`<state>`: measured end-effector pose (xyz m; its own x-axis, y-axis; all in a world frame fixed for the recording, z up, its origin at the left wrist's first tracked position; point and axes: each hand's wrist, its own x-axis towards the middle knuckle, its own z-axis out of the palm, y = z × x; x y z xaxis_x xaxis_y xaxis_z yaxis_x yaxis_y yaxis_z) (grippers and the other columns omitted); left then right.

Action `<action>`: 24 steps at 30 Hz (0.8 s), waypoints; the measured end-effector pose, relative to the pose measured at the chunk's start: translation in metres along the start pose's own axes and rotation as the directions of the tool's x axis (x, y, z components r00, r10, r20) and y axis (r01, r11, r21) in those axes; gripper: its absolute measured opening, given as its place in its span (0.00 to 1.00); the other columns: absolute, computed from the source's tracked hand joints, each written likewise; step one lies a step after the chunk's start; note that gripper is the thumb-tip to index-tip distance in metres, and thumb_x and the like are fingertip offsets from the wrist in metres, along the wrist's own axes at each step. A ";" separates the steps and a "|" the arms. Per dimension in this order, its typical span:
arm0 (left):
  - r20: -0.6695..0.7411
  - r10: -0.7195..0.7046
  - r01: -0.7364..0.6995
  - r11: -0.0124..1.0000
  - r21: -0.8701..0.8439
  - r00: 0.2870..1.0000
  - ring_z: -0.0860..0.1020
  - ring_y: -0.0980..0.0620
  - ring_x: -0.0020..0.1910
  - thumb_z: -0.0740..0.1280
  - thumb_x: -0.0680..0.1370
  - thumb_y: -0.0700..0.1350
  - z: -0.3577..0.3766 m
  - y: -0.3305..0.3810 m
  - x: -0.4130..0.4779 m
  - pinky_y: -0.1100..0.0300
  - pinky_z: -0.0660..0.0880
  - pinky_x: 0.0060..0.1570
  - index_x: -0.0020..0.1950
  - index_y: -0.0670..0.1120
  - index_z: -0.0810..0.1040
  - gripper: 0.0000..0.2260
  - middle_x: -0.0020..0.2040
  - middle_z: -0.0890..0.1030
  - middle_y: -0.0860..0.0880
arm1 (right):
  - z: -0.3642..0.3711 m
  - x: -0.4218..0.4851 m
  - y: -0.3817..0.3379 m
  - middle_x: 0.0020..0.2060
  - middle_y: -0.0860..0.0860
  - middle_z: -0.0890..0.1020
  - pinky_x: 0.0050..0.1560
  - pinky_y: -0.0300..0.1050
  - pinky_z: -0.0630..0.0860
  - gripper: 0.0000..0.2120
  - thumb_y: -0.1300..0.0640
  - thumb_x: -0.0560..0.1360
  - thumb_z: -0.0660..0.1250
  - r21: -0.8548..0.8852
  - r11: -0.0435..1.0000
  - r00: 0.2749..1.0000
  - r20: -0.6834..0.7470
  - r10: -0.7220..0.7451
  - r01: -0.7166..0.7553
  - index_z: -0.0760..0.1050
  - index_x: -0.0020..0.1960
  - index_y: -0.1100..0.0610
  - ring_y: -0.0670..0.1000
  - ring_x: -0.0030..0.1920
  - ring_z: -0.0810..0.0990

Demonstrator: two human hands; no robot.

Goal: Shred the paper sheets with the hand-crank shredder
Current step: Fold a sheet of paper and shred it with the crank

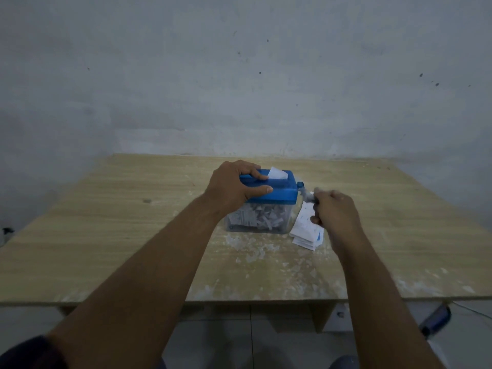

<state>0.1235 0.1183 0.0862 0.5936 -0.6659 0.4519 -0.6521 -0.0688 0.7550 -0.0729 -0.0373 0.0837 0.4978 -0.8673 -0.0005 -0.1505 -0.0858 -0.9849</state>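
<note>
Fingers (257, 176) of the left hand (231, 187) curl over the top of the shredder (285, 191), while its thumb lies straight along the front face of the blue lid, so the hand grips the lid's left end from above. The shredder stands upright near the middle of the surface (133, 209), its long axis running left to right, roughly parallel to the near edge. A feed slot follows that same axis along the top, and a white sheet (277, 173) sticks up out of it just beside the left fingertips, leaning slightly. The crank (300, 186) juts out from the right end of the lid and points to the person's right. The right hand (336, 211) is clenched around the crank's handle, and both handle and hand are blurred, so the exact finger placement cannot be made out. Under the lid, the clear bin (234, 227) is packed with white shreds (263, 217) nearly up to the blue rim. A stack of sheets (306, 230) lies flat on the surface just beside the bin's right side, partly under the right hand, with its corners fanned out. Small paper scraps (253, 251) lie scattered on the surface in front of the bin. Behind the surface rises a plain grey wall (239, 75).
</note>
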 end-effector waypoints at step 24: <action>-0.006 0.012 -0.012 0.998 -0.055 1.000 0.81 0.60 0.58 0.84 0.67 0.59 0.002 -0.004 0.001 0.58 0.83 0.58 0.49 0.60 0.89 0.13 0.61 0.84 0.60 | 0.025 0.045 0.042 0.34 0.56 0.71 0.30 0.46 0.74 0.12 0.61 0.81 0.62 -0.159 0.985 0.993 0.083 0.080 -0.066 0.70 0.39 0.59 0.54 0.33 0.69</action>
<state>0.1257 0.1168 0.0827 0.5887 -0.6620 0.4639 -0.6323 -0.0195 0.7745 -0.0355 -0.0681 0.0377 0.5536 -0.8275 -0.0939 -0.3167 -0.1048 -0.9427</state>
